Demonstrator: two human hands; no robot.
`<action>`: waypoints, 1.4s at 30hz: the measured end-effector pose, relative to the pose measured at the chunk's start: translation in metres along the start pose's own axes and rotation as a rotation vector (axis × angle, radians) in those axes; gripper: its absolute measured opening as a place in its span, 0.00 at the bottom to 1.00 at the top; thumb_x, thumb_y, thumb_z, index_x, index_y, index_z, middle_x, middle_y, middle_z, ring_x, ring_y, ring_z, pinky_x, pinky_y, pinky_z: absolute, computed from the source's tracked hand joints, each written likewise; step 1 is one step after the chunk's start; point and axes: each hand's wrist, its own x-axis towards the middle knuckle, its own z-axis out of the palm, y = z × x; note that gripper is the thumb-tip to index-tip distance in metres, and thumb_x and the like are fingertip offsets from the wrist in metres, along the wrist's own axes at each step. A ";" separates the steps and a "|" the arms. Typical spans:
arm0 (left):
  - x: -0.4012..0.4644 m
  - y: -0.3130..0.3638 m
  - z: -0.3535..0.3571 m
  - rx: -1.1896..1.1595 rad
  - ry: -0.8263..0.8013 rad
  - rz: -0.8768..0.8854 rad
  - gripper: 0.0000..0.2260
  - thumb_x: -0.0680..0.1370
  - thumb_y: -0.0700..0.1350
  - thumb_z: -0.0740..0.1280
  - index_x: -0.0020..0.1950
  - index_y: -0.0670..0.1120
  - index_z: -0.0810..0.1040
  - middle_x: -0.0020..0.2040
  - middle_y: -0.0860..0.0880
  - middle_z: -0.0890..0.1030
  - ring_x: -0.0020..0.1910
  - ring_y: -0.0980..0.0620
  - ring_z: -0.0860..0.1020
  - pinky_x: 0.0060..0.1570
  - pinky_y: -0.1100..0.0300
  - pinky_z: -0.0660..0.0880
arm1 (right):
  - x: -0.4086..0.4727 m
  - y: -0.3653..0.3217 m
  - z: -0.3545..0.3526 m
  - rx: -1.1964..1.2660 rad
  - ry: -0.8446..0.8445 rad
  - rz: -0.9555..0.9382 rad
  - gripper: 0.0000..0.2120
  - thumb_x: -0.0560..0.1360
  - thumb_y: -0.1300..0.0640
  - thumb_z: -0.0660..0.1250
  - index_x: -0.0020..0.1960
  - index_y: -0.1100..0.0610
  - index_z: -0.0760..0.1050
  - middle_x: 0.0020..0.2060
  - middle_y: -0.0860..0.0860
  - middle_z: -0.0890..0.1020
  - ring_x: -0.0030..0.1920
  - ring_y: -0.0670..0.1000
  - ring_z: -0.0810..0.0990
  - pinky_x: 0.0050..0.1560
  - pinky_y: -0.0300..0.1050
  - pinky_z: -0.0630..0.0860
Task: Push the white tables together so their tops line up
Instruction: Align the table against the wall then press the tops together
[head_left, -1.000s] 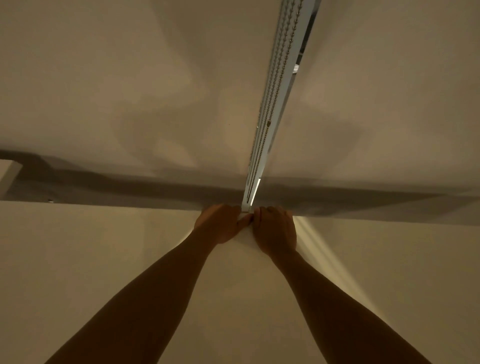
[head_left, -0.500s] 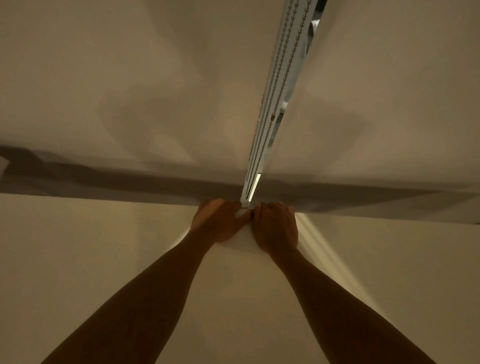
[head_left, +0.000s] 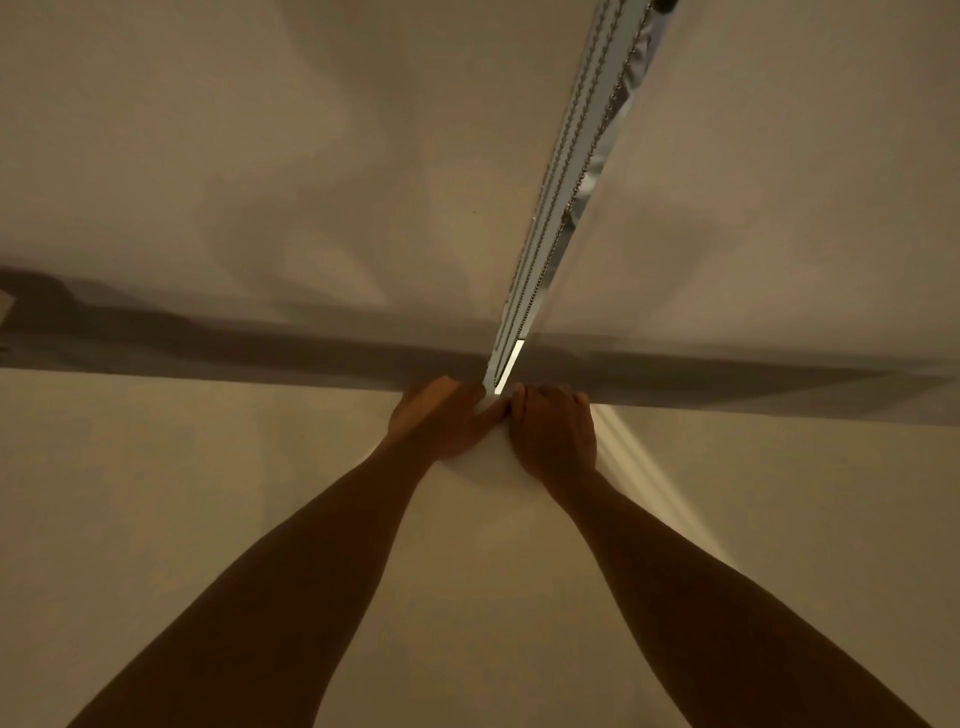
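Observation:
A white table top (head_left: 182, 545) fills the lower half of the view in dim, warm light. My left hand (head_left: 436, 421) and my right hand (head_left: 556, 431) sit side by side at the middle of its far edge, thumbs nearly touching and fingers curled over the edge. Both forearms stretch forward across the top. A dark band (head_left: 234, 348) runs along that far edge. No second table top can be made out for certain.
Beyond the dark band rise two pale panels (head_left: 260, 156) that look like blinds. Bead chains (head_left: 566, 150) hang in the narrow bright slot between them, straight ahead of my hands. A small white corner (head_left: 5, 306) shows at the left edge.
Both hands keep their grip on the far edge. The edge and hands sit slightly higher in view, and the white corner at the left has slid almost out of view.

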 end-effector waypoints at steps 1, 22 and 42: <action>0.000 0.000 -0.001 0.005 -0.009 0.001 0.33 0.75 0.73 0.46 0.49 0.51 0.79 0.51 0.47 0.84 0.53 0.44 0.81 0.52 0.52 0.76 | 0.001 0.000 0.000 -0.007 -0.004 0.000 0.19 0.80 0.55 0.56 0.35 0.55 0.77 0.32 0.52 0.81 0.37 0.56 0.79 0.45 0.49 0.62; 0.018 -0.004 -0.008 0.061 0.028 -0.110 0.27 0.75 0.69 0.51 0.39 0.49 0.75 0.41 0.49 0.82 0.44 0.46 0.81 0.40 0.56 0.71 | 0.029 -0.004 0.004 0.055 -0.088 0.010 0.21 0.82 0.52 0.53 0.38 0.56 0.78 0.34 0.52 0.81 0.40 0.56 0.76 0.46 0.53 0.71; 0.045 -0.009 -0.017 -0.027 0.031 0.036 0.27 0.79 0.69 0.51 0.53 0.51 0.80 0.53 0.47 0.84 0.54 0.43 0.81 0.51 0.53 0.76 | 0.048 0.000 0.003 0.117 -0.102 0.095 0.22 0.82 0.50 0.52 0.41 0.56 0.80 0.38 0.52 0.82 0.43 0.55 0.78 0.50 0.50 0.71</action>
